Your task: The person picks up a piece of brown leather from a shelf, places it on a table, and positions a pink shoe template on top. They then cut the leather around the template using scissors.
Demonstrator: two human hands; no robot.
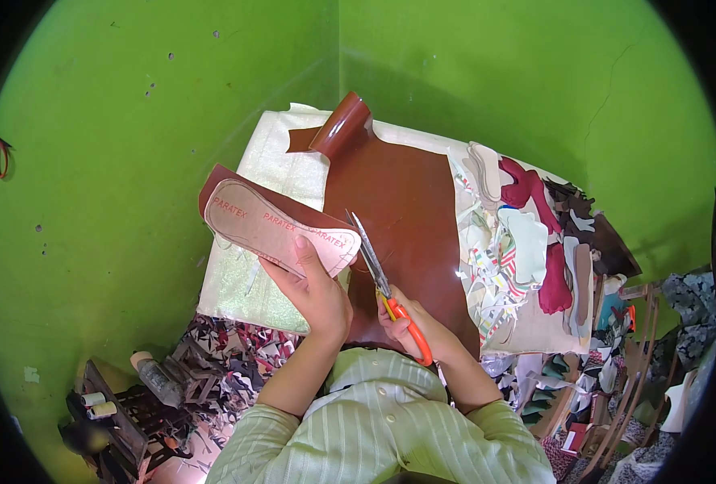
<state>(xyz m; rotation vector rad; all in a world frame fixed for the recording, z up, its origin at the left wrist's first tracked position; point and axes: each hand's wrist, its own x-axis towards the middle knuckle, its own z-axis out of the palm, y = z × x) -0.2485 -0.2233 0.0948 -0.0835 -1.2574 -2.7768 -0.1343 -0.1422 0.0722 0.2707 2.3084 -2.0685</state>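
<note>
My left hand (pixel 313 286) is closed on a shoe insole (pixel 249 214) printed PARATEX, thumb on top and fingers underneath. A piece of brown leather-like sheet (pixel 222 177) lies behind the insole and sticks out along its upper edge. In my right hand (pixel 414 323) is a pair of scissors (pixel 374 262) with orange handles, blades pointing up and away from me. The blade tips are slightly parted, close to the insole's right end. Below both hands a large brown sheet (pixel 406 202) is spread on the table, its far end curled into a roll.
White cloth (pixel 281 145) covers the table's left side. To the right are striped scraps (pixel 495 266), maroon cut pieces (pixel 555 278) and pale insole shapes (pixel 484 172). Scraps (pixel 253 355) pile on the floor near a bottle (pixel 156 377). Green walls (pixel 172 105) meet behind the table.
</note>
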